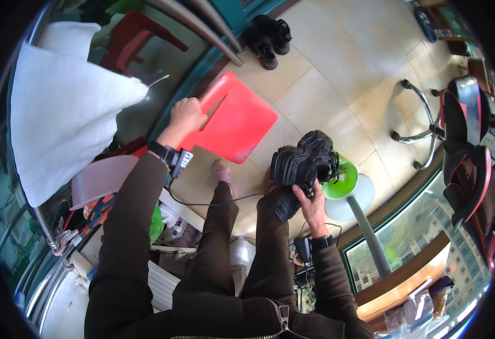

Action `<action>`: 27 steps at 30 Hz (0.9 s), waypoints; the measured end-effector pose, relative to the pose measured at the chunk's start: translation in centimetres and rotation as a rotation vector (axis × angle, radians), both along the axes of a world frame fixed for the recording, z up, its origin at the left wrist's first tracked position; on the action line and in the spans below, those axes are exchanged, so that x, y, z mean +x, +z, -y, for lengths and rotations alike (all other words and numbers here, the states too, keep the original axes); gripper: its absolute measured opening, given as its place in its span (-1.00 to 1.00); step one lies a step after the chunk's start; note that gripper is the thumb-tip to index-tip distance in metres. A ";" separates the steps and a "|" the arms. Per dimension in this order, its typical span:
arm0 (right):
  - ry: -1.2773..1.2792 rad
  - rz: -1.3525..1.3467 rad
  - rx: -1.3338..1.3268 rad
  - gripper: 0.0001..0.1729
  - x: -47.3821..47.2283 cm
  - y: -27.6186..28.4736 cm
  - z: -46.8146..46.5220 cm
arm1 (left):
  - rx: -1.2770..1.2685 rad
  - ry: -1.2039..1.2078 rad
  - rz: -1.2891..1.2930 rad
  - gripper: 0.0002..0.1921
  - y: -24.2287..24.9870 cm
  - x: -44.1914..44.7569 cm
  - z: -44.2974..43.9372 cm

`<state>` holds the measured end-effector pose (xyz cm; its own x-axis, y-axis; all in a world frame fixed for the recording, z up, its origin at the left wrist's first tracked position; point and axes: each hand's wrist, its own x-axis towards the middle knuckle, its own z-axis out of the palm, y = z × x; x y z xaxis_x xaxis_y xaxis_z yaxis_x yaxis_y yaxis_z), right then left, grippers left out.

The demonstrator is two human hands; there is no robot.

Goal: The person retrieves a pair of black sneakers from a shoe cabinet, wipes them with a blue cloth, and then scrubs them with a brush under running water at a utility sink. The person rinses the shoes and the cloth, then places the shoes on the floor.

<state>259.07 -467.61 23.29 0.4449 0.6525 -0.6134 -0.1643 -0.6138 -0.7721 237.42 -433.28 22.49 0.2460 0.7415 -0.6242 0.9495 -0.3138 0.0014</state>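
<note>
My left hand (188, 115) grips the edge of a red plastic stool (247, 120), which is tilted above the tiled floor with its flat seat showing. My right hand (313, 205) holds a bunch of black shoes (304, 159) over my right knee. Their soles and laces show, but how many there are I cannot tell. Just right of the shoes is a bright green plastic container (344, 180). A pink slipper (223, 174) is on my left foot, below the stool.
More black shoes (268, 40) lie on the floor by the glass door. A pink basin (103, 178) and a hanging white cloth (65, 110) are at the left. To the right are a chair's chromed wheeled base (421, 135), a grey table post (370, 237) and a wooden tabletop (404, 275).
</note>
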 end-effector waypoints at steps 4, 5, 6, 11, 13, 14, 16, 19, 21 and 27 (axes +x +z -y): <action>-0.127 -0.063 -0.039 -0.49 -1.3 1.6 1.8 | -0.108 -0.093 0.107 -0.73 1.8 8.1 1.1; -0.179 -0.095 -0.062 -0.49 -1.7 1.8 2.1 | -0.125 -0.128 0.153 -0.73 1.9 10.3 0.9; -0.241 -0.144 -0.056 -0.48 -2.1 1.9 2.3 | -0.072 -0.142 0.223 -0.73 1.8 12.4 1.0; -0.333 -0.154 -0.022 -0.57 -3.3 2.2 2.5 | -0.085 -0.161 0.404 -0.68 0.1 23.5 -0.4; -0.337 -0.173 -0.035 -0.61 -3.4 2.2 2.2 | -0.178 -0.121 0.378 -0.66 -0.2 26.8 -0.9; -0.341 -0.193 -0.043 -0.61 -3.3 2.2 2.0 | -0.192 -0.138 0.387 -0.65 -0.3 28.3 -0.8; -0.348 -0.226 -0.052 -0.60 -3.2 2.0 1.6 | -0.207 -0.133 0.404 -0.65 -0.8 31.2 -0.4; -0.288 -0.200 -0.077 -0.62 -2.7 1.5 0.7 | -0.223 -0.067 0.505 -0.64 -2.5 34.3 1.3; -0.224 -0.177 -0.120 -0.63 -2.3 0.7 0.0 | -0.253 -0.031 0.562 -0.64 -4.4 35.7 2.7; -0.006 -0.013 -0.080 -0.60 -0.9 -2.9 -2.5 | -0.387 -0.134 0.818 -0.64 -10.0 34.9 4.7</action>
